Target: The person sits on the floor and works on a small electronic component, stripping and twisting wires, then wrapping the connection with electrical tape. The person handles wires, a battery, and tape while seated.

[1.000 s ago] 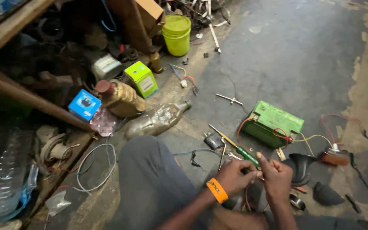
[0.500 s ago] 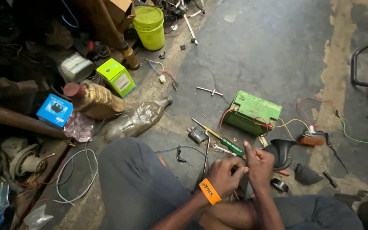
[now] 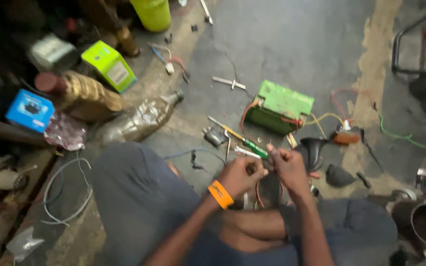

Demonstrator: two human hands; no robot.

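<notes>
Grey concrete floor (image 3: 292,39), stained and cracked, with a paler patch running down the right side. Person sits on it, knees in dark trousers, both hands working close together low in the centre.

Left hand (image 3: 240,176), orange wristband (image 3: 221,194) on the wrist, is curled into a loose fist around thin wires (image 3: 258,192); the exact pinch is blurred. Right hand (image 3: 288,167) sits just beside it, thumb and fingertips closed on the same wire bundle, index knuckle raised. The wires drop between the knees, directly under both hands.

Just beyond the hands lies a green-handled screwdriver (image 3: 252,147), tip pointing up-left. Behind that, a green box-shaped battery (image 3: 279,106) with flat lid, orange, red and yellow leads trailing from it toward a small orange-brown part (image 3: 346,137) on the right. Black horn-shaped piece (image 3: 315,150) lies near the right hand.

Packages, left side: bright lime-green carton (image 3: 109,65) with a pale label panel on its end, tilted; blue square box (image 3: 29,110) with a dark picture on top, lower left of it; amber ribbed bottle with red cap (image 3: 77,93) lying between them; clear plastic bottle (image 3: 141,119) on its side, neck toward the battery. Yellow-green bucket (image 3: 152,13) at the top edge. Coil of pale wire (image 3: 67,194) lies at lower left.
</notes>
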